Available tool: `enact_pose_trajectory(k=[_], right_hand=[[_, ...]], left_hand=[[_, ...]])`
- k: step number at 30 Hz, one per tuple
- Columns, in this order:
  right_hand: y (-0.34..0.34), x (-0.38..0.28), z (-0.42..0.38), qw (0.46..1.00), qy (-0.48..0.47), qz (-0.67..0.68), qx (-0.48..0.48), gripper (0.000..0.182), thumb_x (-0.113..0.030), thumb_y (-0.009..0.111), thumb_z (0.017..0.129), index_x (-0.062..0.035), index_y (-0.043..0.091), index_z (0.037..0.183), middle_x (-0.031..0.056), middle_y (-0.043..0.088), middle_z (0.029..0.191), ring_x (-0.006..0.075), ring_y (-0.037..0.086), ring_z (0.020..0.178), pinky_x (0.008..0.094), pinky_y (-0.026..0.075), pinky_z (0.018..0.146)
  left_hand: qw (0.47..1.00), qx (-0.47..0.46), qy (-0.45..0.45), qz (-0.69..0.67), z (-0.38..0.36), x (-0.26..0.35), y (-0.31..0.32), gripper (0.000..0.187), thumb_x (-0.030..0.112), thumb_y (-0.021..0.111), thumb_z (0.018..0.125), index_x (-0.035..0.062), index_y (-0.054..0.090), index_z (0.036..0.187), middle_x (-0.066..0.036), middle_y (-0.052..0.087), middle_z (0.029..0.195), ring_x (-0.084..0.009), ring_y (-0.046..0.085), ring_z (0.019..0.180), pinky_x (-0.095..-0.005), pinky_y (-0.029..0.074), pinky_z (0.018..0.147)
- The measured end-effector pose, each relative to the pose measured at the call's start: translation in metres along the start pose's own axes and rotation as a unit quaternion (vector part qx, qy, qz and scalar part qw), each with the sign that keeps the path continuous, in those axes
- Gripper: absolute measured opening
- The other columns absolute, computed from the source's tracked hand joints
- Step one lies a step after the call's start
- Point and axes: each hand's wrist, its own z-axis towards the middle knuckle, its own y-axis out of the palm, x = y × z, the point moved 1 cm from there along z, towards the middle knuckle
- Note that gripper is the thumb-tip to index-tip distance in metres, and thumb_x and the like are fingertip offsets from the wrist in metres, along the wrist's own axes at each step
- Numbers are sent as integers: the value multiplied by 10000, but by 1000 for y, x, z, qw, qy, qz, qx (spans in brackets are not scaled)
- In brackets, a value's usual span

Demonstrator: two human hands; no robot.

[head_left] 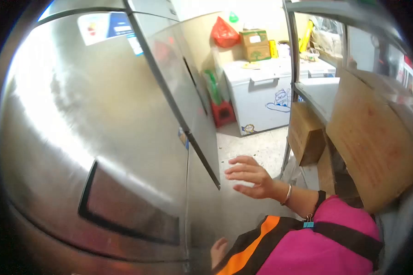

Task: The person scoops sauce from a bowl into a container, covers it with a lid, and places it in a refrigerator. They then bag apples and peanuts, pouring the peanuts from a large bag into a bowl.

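R grip (249,177) released nr fridge edge (204,161), floor strip (260,144) ahead; can't tell L grip (219,250).

red bag (225,34) against wall (276,23) | carton (260,52) atop white chest freezer (252,101) | red crate (223,114) beside it

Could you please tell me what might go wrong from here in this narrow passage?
The right hand is raised beside the steel fridge, so a careless swing could bump the fingers against it.

The pink sleeve looks close to the large tilted cardboard box, so turning might knock the box.

The bracelet on the right wrist could perhaps snag on an edge nearby.
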Motion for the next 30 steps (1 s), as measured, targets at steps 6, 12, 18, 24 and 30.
enact_pose_trajectory(k=[6, 12, 18, 24, 30], right_hand=[[-42, 111, 20, 979, 63, -107, 163, 138, -58, 623, 706, -67, 626, 844, 76, 608, 923, 265, 517, 954, 359, 379, 841], [-136, 214, 101, 922, -36, -42, 382, 178, -72, 517, 798, 19, 572, 942, 123, 576, 992, 222, 500, 951, 314, 374, 844], [-190, 257, 175, 867, -359, -98, 332, 592, -429, 407, 830, 26, 382, 1207, 214, 383, 1245, 370, 360, 1155, 502, 234, 982], [-204, 295, 206, 824, -443, -186, 299, 592, -422, 423, 826, 27, 380, 1210, 213, 383, 1246, 366, 360, 1157, 496, 234, 984], [-229, 343, 246, 810, -477, -235, 246, 593, -415, 439, 822, 27, 378, 1213, 211, 382, 1248, 362, 360, 1159, 490, 234, 986]], left_hand=[[984, 47, -143, -95, 65, 38, -4, 313, 83, 476, 803, -5, 502, 1103, -114, 565, 1023, -226, 553, 920, -323, 421, 809], [972, 53, -216, -76, 159, 141, 41, 307, 102, 468, 805, 15, 496, 1099, -113, 557, 1035, -238, 532, 963, -376, 407, 818], [978, 40, -202, 17, 259, 184, 82, 291, 123, 553, 767, 38, 555, 1045, -67, 603, 972, -141, 575, 857, -240, 427, 682], [967, -56, -248, 30, 366, 200, 121, 293, 136, 537, 782, 46, 547, 1061, -62, 593, 980, -140, 559, 858, -242, 416, 699], [960, -173, -207, 73, 534, 243, 183, 320, 187, 533, 791, 52, 538, 1081, -54, 586, 992, -146, 538, 911, -282, 410, 756]])
